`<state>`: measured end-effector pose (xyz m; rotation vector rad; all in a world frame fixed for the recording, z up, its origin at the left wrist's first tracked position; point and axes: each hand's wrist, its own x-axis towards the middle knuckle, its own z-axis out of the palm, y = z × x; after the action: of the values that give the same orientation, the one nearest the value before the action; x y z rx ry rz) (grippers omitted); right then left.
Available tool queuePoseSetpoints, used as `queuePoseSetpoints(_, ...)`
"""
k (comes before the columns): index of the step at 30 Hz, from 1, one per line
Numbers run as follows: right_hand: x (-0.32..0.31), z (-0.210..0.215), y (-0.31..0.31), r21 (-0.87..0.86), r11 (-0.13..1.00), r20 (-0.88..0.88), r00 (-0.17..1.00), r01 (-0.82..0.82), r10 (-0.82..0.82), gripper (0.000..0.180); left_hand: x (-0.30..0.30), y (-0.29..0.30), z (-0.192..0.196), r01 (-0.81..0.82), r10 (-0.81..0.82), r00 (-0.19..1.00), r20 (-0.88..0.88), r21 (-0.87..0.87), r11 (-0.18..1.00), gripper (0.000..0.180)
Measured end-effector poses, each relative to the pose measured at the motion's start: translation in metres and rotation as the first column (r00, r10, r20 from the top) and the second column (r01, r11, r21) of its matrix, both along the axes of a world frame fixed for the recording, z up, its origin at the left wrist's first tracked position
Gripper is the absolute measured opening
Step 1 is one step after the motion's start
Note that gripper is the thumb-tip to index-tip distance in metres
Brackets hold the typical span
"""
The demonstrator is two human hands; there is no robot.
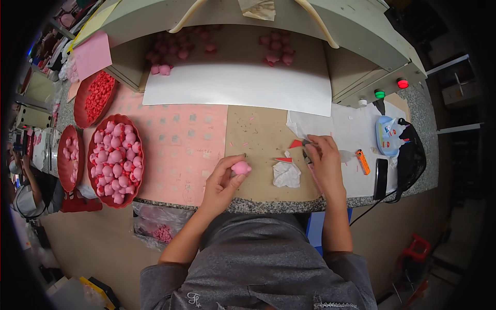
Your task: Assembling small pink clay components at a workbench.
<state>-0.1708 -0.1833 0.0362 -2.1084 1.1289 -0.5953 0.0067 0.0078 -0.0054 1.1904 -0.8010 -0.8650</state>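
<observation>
Grey cloth on the person's lap (258,268) was seen nearest the camera, with both bare forearms reaching up from it to a speckled stone table (268,205). A small pink lump (241,167) was pinched at the fingertips of the left hand (223,182), just above the brown sheet (258,139) on the table. The right hand (325,161) was curled over with its fingers pressed together, and a thin dark tool (306,153) was held in them; how tightly could not be told. Just beside that hand, a crumpled white scrap (286,174) and little red pieces (295,144) were laid on the brown sheet. A pale pink mat (181,144) was spread to the left of the brown sheet. Farther left, a red bowl (98,186) was filled with many pink lumps, and two more red bowls were set near it. A big white sheet (237,88) was laid at the back, with more pink lumps behind it. To the right, an orange lighter (363,161), a black phone (381,179) and a small blue tray (383,135) were set on white paper, well apart from the pink lump. A green button (380,94) and a red button (402,82) were seen on the grey box.
</observation>
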Motion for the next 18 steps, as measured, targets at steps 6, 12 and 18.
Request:
queuePoseSetpoints(6, -0.001, -0.001, 0.004, 0.182, 0.982, 0.057, 0.996, 0.057, -0.068, 0.016, -0.009, 0.004, 0.007, 0.069, -0.098, 0.836, -0.539, -0.075, 0.995, 0.038)
queuePoseSetpoints(12, 0.029, 0.001, 0.056, 0.533, 0.807, 0.397, 0.918, -0.253, 0.025, 0.017, -0.009, 0.008, -0.003, 0.026, -0.065, 0.739, -0.671, -0.068, 0.997, 0.038)
queuePoseSetpoints(18, 0.052, -0.002, 0.074, 0.671, 0.590, 0.580, 0.813, -0.450, -0.040, 0.022, -0.007, 0.006, -0.001, 0.044, -0.072, 0.750, -0.658, -0.059, 0.997, 0.049)
